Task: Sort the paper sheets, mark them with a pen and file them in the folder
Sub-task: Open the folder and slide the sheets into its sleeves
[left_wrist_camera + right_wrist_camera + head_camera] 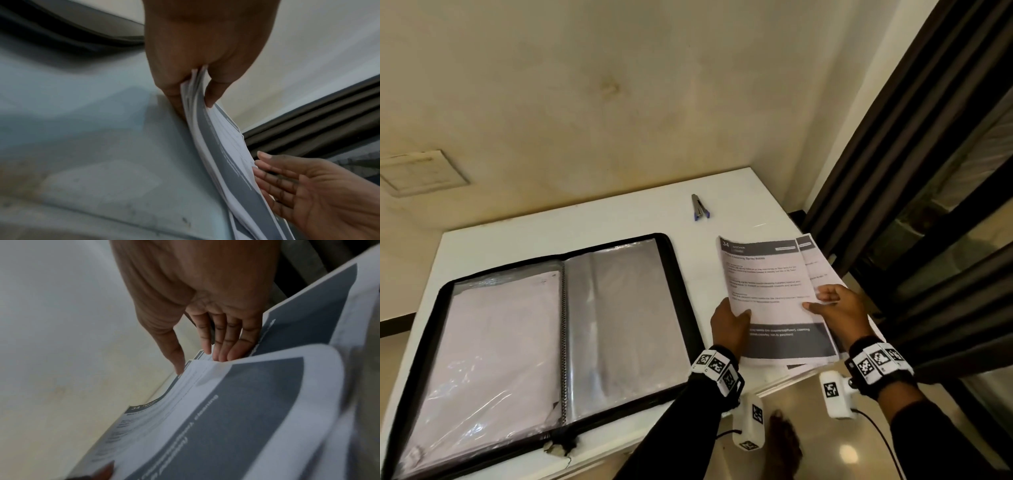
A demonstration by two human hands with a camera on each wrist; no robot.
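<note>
Fingers of both hands on a stack of paper sheets [770, 294] at the lower right of the frame.
The left hand [729, 323] pinches the stack's left edge between thumb and fingers [212, 91]; the right hand [840, 310] lies flat, fingers [230, 344] straight, against the right edge. The open folder [558, 329] fills the lower left; the pen [699, 207] lies above, on bare white table [619, 219]. The sheets overhang the table's near edge.

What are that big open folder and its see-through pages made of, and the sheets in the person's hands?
The folder has a matte black border, probably fabric or faux leather. Its sleeves look like glossy clear plastic, showing glare and wrinkles. The sheets are thin printed paper, bending between the left hand and right hand.
</note>
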